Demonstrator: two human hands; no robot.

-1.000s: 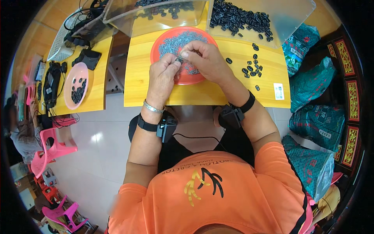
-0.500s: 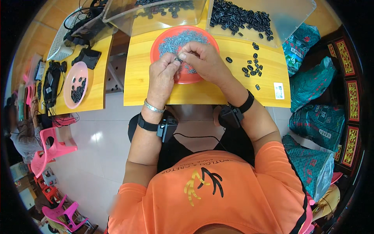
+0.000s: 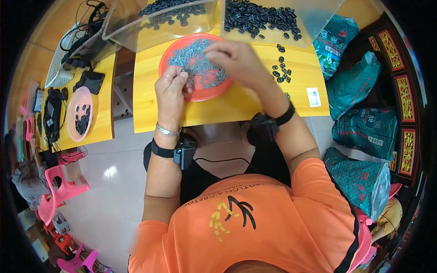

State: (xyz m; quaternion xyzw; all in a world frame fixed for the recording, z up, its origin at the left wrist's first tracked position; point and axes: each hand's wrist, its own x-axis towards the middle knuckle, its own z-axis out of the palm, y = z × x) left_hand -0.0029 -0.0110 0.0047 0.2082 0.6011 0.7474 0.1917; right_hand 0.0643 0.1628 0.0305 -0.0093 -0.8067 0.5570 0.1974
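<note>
A red-orange bowl full of small grey screw-like metal pieces stands on the yellow table. My left hand is over the bowl's left edge, thumb and forefinger pinched on a small black oval part. Above the bowl's right side is my right hand, smeared by motion, its fingers bent. Whether anything is between those fingers cannot be made out. Several loose black oval parts lie on the table to the right of the bowl.
Two clear bins, one at the back left and one at the back right, hold many black parts. A pink bowl with black parts sits on the left table. Teal sacks line the right side.
My hands, together over the bowl earlier, are now apart. The right hand has lifted away to the right; the left still pinches the small black part. The whole view has shifted slightly.
</note>
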